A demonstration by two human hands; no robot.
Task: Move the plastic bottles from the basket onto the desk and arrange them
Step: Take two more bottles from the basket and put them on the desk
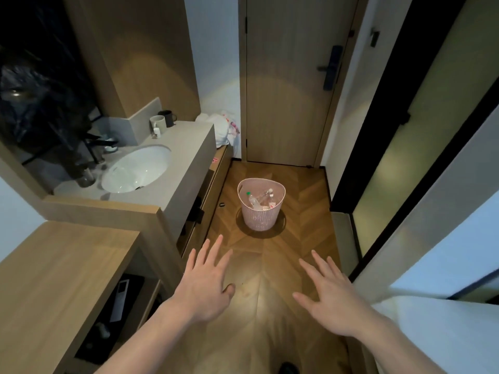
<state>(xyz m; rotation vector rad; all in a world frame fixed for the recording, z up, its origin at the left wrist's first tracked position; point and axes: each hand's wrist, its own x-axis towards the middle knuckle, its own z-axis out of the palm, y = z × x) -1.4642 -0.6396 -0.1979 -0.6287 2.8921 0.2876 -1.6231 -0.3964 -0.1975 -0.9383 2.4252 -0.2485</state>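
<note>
From the head camera, no label on the clear plastic bottles [258, 200] is legible; they lie in the pink ribbed plastic basket [260, 215] on the far floor before the wooden door [286, 85]. Left hand [205, 286] and right hand [330, 300] hover near, fingers spread, empty. The light wooden desk [54, 279] sits near left, beyond it a white sink [136, 168].

Pink slatted basket [260, 211] upright on the floor — clear plastic bottles [259, 200] jumbled inside.

L hand [203, 287], R hand [328, 300], both outstretched, fingers spread, seemingly empty
</note>
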